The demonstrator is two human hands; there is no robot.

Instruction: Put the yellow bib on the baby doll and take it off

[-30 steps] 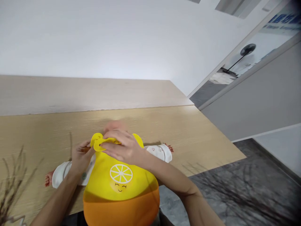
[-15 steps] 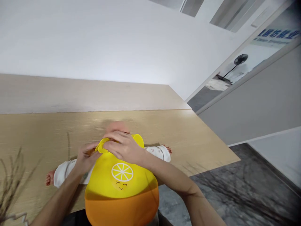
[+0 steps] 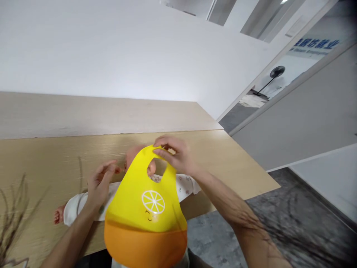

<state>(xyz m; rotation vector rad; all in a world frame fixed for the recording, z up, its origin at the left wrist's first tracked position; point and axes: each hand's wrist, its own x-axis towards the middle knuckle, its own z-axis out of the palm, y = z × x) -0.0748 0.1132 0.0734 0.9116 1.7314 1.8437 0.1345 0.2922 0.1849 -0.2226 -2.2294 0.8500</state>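
Observation:
A yellow bib point(image 3: 145, 197) with an orange pocket and a lemon face hangs lifted above a baby doll point(image 3: 83, 203) in white clothes that lies on the wooden table point(image 3: 55, 156). My right hand point(image 3: 175, 154) pinches the bib's closed neck strap at the top. My left hand point(image 3: 100, 182) hovers just left of the bib, fingers loosely apart, holding nothing, over the doll's shoulder. The doll's head point(image 3: 132, 154) shows partly behind the bib and through its neck hole.
The table's near edge runs by my body and its right corner point(image 3: 276, 182) ends over grey floor. A white wall stands behind. A doorway at the right shows a standing fan point(image 3: 275, 72). Thin dark twigs point(image 3: 13, 212) blur the lower left.
The bib's neck strap, worked by both hands on the doll, is now closed and lifted up to the right by my right hand. My left hand has let go and drawn away.

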